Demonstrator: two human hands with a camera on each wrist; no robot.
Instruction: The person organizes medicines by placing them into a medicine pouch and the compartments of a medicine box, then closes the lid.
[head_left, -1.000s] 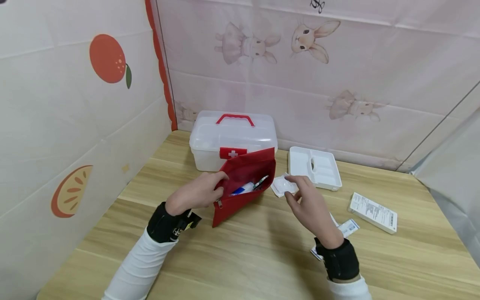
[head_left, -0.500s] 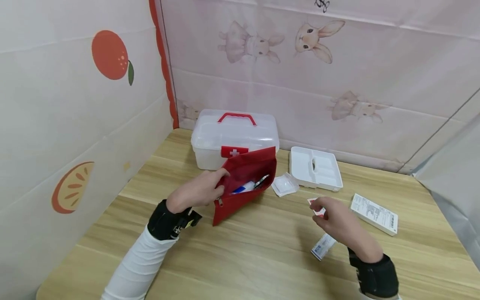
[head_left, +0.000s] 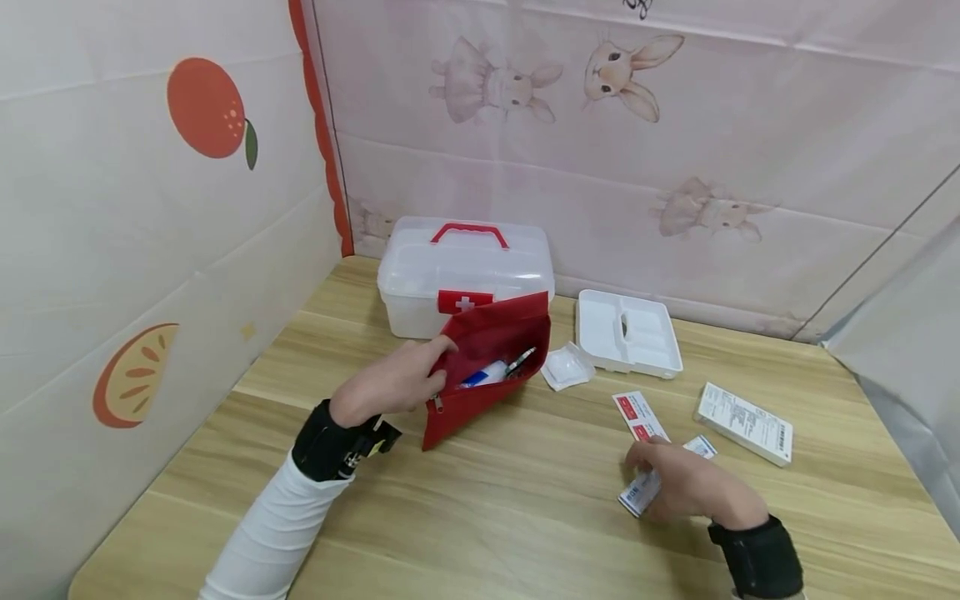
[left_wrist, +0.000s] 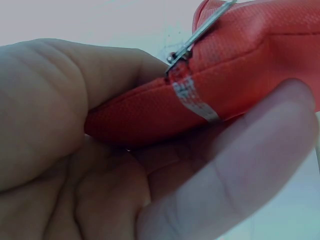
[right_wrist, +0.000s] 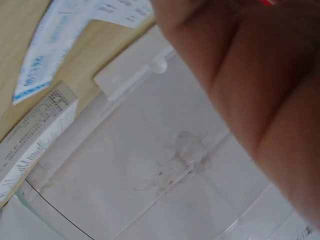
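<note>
A red zip pouch [head_left: 468,412] stands tilted with its mouth spread. My left hand [head_left: 392,382] grips its left edge, thumb and fingers on either side. The left wrist view shows the metal zip pull [left_wrist: 202,37] beside the thumb. Inside the pouch lie a blue-and-white item [head_left: 487,376] and a slim pen-like item [head_left: 521,361]. My right hand [head_left: 678,482] is low over a flat strip packet with blue print [head_left: 639,494], partly covering it. Its fingertips are hidden, so a grip cannot be confirmed. A red-and-white packet [head_left: 633,410] lies just beyond the fingers.
Behind the pouch stands a clear first-aid box [head_left: 465,258] with a red handle. To its right are a white divided tray [head_left: 656,360] and a wrapped white pad [head_left: 567,367]. A white printed carton [head_left: 745,423] lies right of my right hand.
My right hand has moved from beside the wrapped pad, right and toward me, down onto the strip packets, uncovering the red-and-white one. My left hand keeps its hold on the pouch.
</note>
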